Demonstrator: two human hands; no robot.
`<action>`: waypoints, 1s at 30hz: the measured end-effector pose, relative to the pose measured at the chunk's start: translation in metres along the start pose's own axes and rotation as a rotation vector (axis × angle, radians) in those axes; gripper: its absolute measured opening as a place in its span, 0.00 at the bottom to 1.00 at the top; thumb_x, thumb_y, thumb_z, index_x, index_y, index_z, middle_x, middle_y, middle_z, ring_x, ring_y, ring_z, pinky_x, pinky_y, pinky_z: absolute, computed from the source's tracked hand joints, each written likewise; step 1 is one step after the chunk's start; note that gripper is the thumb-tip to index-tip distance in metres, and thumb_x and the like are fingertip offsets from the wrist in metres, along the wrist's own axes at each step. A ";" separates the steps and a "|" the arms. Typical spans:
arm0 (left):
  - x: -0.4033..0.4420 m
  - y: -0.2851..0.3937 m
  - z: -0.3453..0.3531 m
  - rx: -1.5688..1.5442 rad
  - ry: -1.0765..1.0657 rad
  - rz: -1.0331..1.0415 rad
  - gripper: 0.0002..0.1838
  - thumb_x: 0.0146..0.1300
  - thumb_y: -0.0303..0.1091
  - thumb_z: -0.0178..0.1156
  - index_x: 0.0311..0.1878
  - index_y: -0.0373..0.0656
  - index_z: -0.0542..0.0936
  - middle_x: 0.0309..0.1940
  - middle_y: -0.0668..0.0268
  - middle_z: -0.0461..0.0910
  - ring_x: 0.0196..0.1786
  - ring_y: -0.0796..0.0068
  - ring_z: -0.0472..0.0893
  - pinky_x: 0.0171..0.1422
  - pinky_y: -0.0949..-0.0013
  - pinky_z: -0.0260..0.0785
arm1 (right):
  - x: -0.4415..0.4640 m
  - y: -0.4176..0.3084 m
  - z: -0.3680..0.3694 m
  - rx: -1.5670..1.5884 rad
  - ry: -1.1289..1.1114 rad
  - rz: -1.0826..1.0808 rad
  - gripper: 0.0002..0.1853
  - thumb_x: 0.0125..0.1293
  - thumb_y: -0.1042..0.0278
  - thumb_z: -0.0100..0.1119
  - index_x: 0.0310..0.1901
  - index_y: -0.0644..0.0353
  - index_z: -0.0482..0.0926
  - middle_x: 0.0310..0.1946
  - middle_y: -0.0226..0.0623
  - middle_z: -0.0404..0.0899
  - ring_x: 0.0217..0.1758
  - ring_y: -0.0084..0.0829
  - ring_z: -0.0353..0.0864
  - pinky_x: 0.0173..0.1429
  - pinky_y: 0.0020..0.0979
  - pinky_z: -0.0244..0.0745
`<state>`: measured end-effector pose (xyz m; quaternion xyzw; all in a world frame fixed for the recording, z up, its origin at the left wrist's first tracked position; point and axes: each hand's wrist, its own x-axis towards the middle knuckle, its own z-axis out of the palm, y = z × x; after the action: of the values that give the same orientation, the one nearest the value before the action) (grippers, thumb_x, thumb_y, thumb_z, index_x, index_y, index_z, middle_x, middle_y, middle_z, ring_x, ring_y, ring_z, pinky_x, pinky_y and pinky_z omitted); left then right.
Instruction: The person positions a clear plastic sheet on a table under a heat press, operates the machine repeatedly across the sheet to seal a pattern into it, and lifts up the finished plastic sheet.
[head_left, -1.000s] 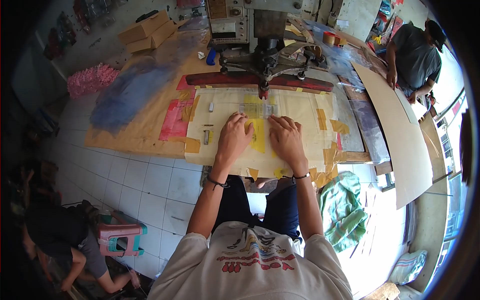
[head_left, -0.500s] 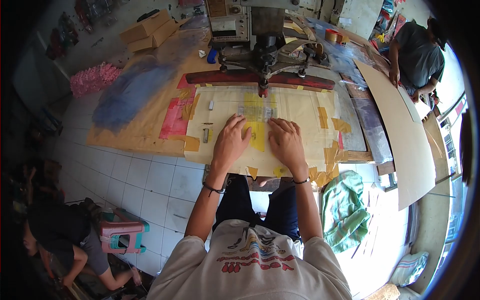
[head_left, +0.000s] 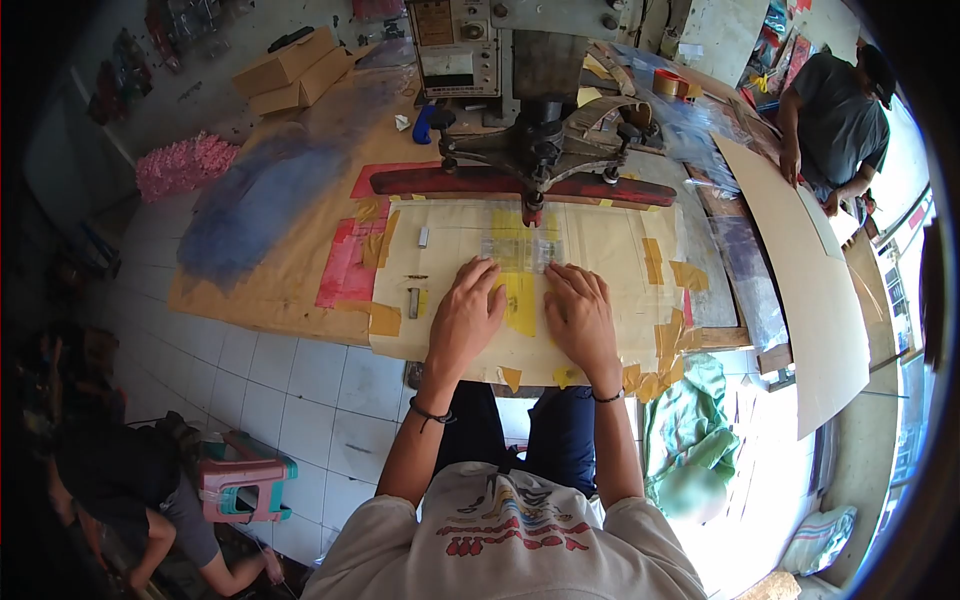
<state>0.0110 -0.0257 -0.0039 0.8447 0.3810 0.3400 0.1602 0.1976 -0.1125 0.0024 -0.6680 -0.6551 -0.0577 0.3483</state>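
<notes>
Just beyond left hand (head_left: pixel 468 312) and right hand (head_left: pixel 582 316) lies clear plastic (head_left: pixel 513 248).

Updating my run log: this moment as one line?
left hand: at near edge of clear sheet | right hand: at same edge | red bar: beyond sheet

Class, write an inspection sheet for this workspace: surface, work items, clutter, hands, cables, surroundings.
Surface: wooden table, bearing a pale sheet with brown tape at its edges.
Work items: clear plastic piece on the sheet; machine with red bar beyond it.
Clutter: blue film and cardboard box toward the table's left.
Hands: left hand and right hand open, fingertips at the plastic's near edge.
Cables: cannot be made out clearly behind the machine.
Surroundings: person at far right; another person at lower left, near a stool.
</notes>
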 end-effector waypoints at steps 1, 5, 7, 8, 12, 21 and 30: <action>0.000 0.000 0.000 0.000 0.000 -0.002 0.20 0.77 0.35 0.61 0.62 0.28 0.84 0.67 0.50 0.82 0.74 0.52 0.78 0.77 0.56 0.74 | 0.000 0.000 0.000 0.002 0.000 -0.002 0.19 0.71 0.70 0.61 0.61 0.65 0.85 0.64 0.43 0.85 0.72 0.45 0.78 0.81 0.49 0.64; 0.000 0.003 -0.002 -0.026 -0.001 -0.023 0.19 0.75 0.32 0.62 0.62 0.29 0.83 0.67 0.49 0.82 0.73 0.50 0.79 0.77 0.54 0.73 | 0.002 -0.001 -0.002 0.004 -0.011 0.009 0.19 0.70 0.71 0.61 0.60 0.66 0.85 0.64 0.43 0.85 0.72 0.45 0.78 0.81 0.49 0.64; 0.001 0.002 -0.002 -0.023 0.001 -0.018 0.19 0.75 0.32 0.62 0.62 0.29 0.83 0.67 0.49 0.81 0.73 0.49 0.78 0.77 0.54 0.73 | 0.003 -0.002 -0.004 0.006 -0.019 0.014 0.20 0.70 0.71 0.61 0.61 0.66 0.85 0.64 0.43 0.85 0.72 0.45 0.78 0.81 0.49 0.64; 0.001 0.003 -0.002 -0.021 0.000 -0.020 0.19 0.75 0.32 0.62 0.62 0.29 0.83 0.67 0.49 0.81 0.73 0.49 0.78 0.77 0.54 0.73 | 0.003 -0.003 -0.004 0.009 -0.023 0.016 0.20 0.70 0.71 0.61 0.61 0.66 0.85 0.64 0.43 0.85 0.72 0.45 0.78 0.81 0.49 0.64; 0.001 0.003 -0.002 0.005 -0.018 -0.025 0.20 0.76 0.33 0.61 0.63 0.29 0.83 0.67 0.51 0.81 0.74 0.52 0.77 0.78 0.56 0.73 | 0.004 -0.004 -0.005 0.001 -0.036 0.026 0.20 0.69 0.72 0.60 0.61 0.66 0.85 0.64 0.42 0.85 0.72 0.45 0.78 0.81 0.49 0.64; 0.003 0.004 -0.002 -0.001 -0.006 -0.032 0.20 0.74 0.31 0.63 0.63 0.29 0.82 0.67 0.50 0.81 0.74 0.51 0.78 0.78 0.55 0.73 | 0.006 -0.004 -0.006 -0.012 -0.052 0.029 0.21 0.68 0.71 0.61 0.62 0.65 0.85 0.65 0.40 0.84 0.73 0.44 0.77 0.81 0.49 0.63; 0.005 0.006 -0.006 -0.027 -0.025 -0.047 0.20 0.73 0.31 0.64 0.64 0.30 0.82 0.68 0.50 0.81 0.73 0.49 0.78 0.77 0.54 0.73 | 0.007 -0.003 -0.009 0.029 -0.057 0.046 0.20 0.69 0.73 0.61 0.61 0.64 0.85 0.63 0.40 0.85 0.70 0.44 0.78 0.79 0.48 0.65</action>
<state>0.0125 -0.0254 0.0054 0.8375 0.3941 0.3308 0.1840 0.1994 -0.1120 0.0135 -0.6791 -0.6500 -0.0215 0.3403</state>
